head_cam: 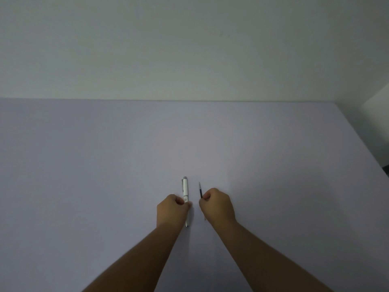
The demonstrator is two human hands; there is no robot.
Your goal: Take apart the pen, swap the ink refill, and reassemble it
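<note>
Both hands are low over the pale lilac table (105, 165), just under the centre of the view, forearms coming in from about five and seven o'clock. The left hand (171, 209) is curled, its thumb and fingertips pinched on the white pen (185, 189) around the middle of its length. The pen points along the twelve-to-six line: its grey-capped end with the clip sits at twelve o'clock from the hand, away from the person, and its narrow metal tip pokes out below the hand at about five o'clock from the knuckles. Whether the pen rests on the table or is lifted just clear of it, I cannot tell. Over at three o'clock from the pen, just beside it and not touching, the right hand (216, 205) is closed in a loose fist, fingertips nipping the ink refill (200, 190). That refill is a thin dark rod, leaning slightly towards eleven o'clock, with its free end pointing away from the person. Its lower part is hidden inside the fingers. Pen and refill run nearly parallel, with a narrow strip of table between them. Beyond the table's far edge at twelve o'clock stands a plain light wall (189, 49).
</note>
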